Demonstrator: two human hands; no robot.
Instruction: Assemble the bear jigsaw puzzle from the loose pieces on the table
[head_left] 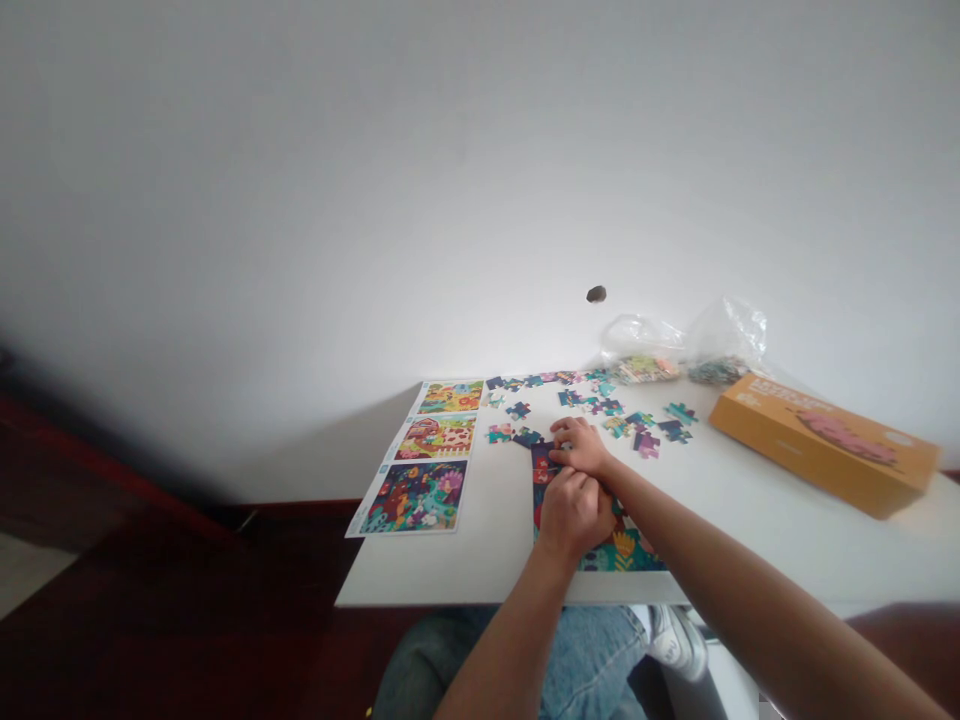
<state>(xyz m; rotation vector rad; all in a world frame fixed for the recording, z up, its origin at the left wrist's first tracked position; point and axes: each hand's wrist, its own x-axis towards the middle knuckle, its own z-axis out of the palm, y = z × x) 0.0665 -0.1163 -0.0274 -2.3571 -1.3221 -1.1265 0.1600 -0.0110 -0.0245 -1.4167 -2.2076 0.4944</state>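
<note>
A partly joined jigsaw puzzle with a dark, colourful picture lies at the table's front edge, much of it under my hands and forearms. My left hand rests on it, closed, with the fingers curled under. Just beyond, my right hand bends its fingers down at the puzzle's upper edge, touching the left hand. Whatever the fingertips of either hand hold is hidden. Close to the right hand's fingers lies a dark loose jigsaw piece.
Left on the white table lies a sheet with three pictures. Several loose pieces spread across the back. Clear plastic bags of pieces stand by the wall, and an orange box lies at the right.
</note>
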